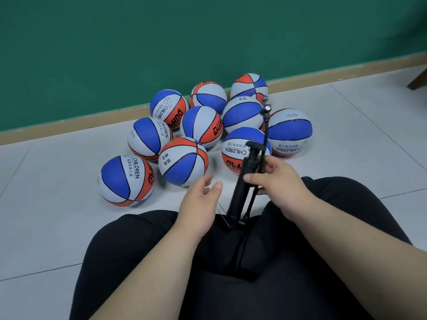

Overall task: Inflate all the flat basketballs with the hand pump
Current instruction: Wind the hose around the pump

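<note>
Several blue, white and orange basketballs (183,161) lie clustered on the tiled floor against the wall; one (126,180) sits nearest at the left. A black hand pump (242,188) stands tilted, its base resting on my lap. Its thin hose (266,125) rises to a metal tip above the balls. My right hand (277,183) grips the pump's barrel near the middle. My left hand (201,204) hovers just left of the pump with fingers relaxed, holding nothing.
My legs in black trousers (161,262) fill the foreground. A green wall (138,42) with a wooden skirting board (69,125) runs behind the balls. A dark furniture leg (418,80) shows at the far right. Grey floor tiles (46,215) lie to my left.
</note>
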